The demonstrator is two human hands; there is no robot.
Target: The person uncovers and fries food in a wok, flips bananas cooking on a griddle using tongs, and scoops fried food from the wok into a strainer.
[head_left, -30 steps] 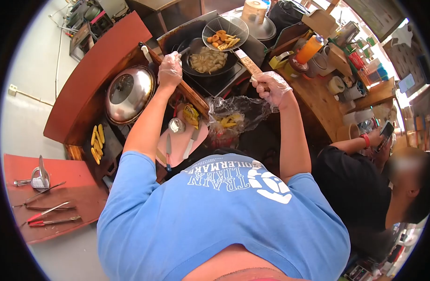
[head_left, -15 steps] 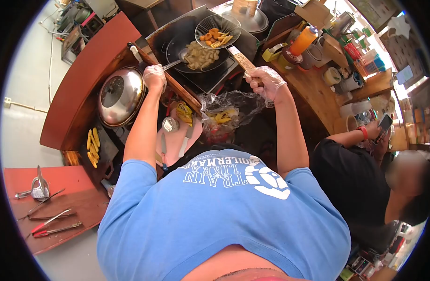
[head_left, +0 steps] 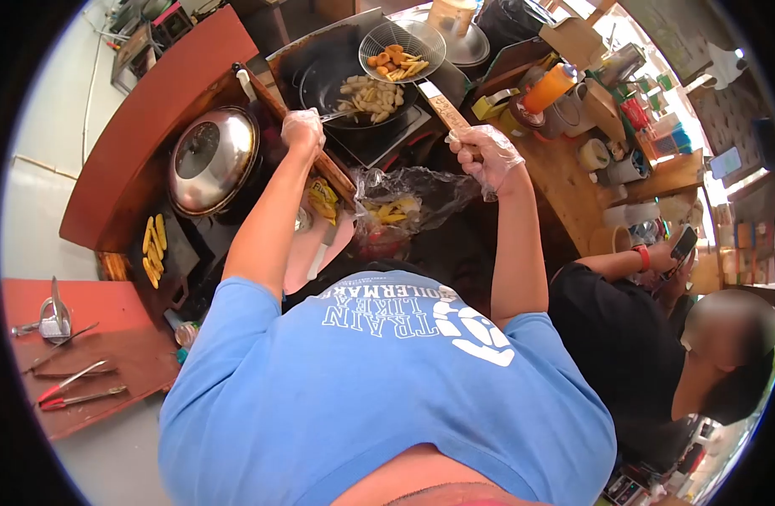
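My left hand (head_left: 304, 131), in a clear plastic glove, is closed around the handle of a metal ladle (head_left: 335, 115). The ladle's head reaches into a dark wok (head_left: 317, 83) among pale food pieces (head_left: 372, 99). Gloved as well, my right hand (head_left: 491, 160) grips the wooden handle of a wire strainer (head_left: 404, 38). Golden fries (head_left: 410, 67) and orange-brown pieces (head_left: 386, 59) lie in the strainer, which is above the wok's far right side.
A lidded pan (head_left: 212, 160) sits left of a wooden board edge. Below the wok are an open plastic bag (head_left: 392, 211) and a pink cutting board (head_left: 307, 253). Tongs (head_left: 75, 379) lie on a red shelf at left. To the right, a person (head_left: 624, 337) holds a phone.
The ladle has shifted right within the wok, pushing the pale pieces toward its right side. My left hand moved right with it. The strainer stays raised, with the view shifted slightly.
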